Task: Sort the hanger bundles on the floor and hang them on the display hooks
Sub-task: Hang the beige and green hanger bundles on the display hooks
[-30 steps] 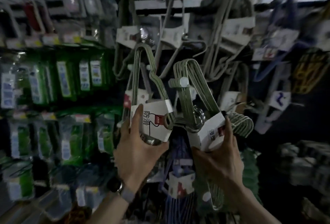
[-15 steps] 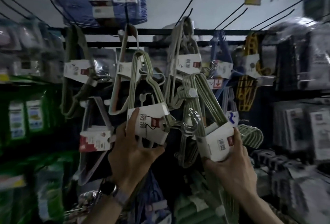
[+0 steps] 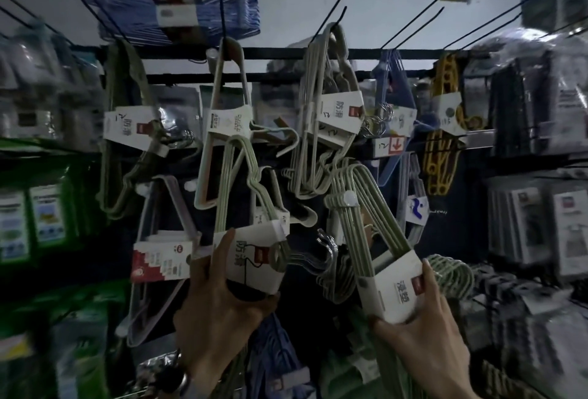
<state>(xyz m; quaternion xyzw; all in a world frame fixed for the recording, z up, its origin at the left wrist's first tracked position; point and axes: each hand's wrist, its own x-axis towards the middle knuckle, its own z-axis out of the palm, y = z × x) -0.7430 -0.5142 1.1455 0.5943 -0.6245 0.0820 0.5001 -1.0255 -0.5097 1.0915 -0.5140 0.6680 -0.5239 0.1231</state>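
Green left bundle point(image 3: 254, 258) gripped by left hand point(image 3: 219, 319) | right bundle point(image 3: 391, 290) gripped by right hand point(image 3: 423, 344) | grips unchanged

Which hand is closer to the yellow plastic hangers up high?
Right. The right hand grips a green hanger bundle below and left of the yellow plastic hangers; the left hand is farther left.

Two hands and forearms, bare to the frame edge: left hand point(image 3: 219, 312) and right hand point(image 3: 426, 344), nails short where they show. One item worn: a wristwatch point(image 3: 177, 378) on the left wrist, just below the left hand, with a dark round case, a bright metallic rim and a greyish strap; the dial is too blurred to read. The right hand lies well right of the wristwatch.
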